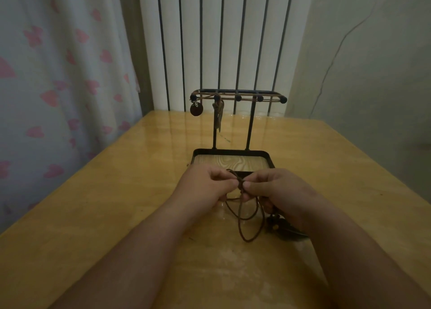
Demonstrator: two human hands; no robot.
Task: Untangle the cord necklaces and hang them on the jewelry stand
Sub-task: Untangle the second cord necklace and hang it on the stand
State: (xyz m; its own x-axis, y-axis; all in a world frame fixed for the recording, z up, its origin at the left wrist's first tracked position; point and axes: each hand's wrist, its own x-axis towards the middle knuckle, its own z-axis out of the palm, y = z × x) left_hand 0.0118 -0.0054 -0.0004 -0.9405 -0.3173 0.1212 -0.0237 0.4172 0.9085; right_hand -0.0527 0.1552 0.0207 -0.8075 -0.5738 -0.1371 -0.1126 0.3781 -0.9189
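Just in front of the jewelry stand (238, 96), over the near rim of its tray (233, 150), both hands are working one dark cord necklace (247, 240). Progress: partway. Two necklaces are already hanging at the left end of the stand's top bar, one with a round pendant (196, 109), one with a long narrow pendant (218, 116); their tan cords are lying along the bar. The dark necklace is not yet hung; whether the bundle is holding more than one cord cannot be told.

Left hand (207, 185) is pinching the cord at a twist (239, 182) between thumb and fingertips, grip closed on it, wrist sitting low over the surface (116, 203). Right hand (272, 188) is meeting it thumb to thumb, grip likewise closed on the cord, lower fingers curling round the strands. Loops are dangling down onto the surface, and the dark pendant (288, 233) is lying beside the right wrist. Likely remaining: loosening the twist, then lifting the cord to a free peg.
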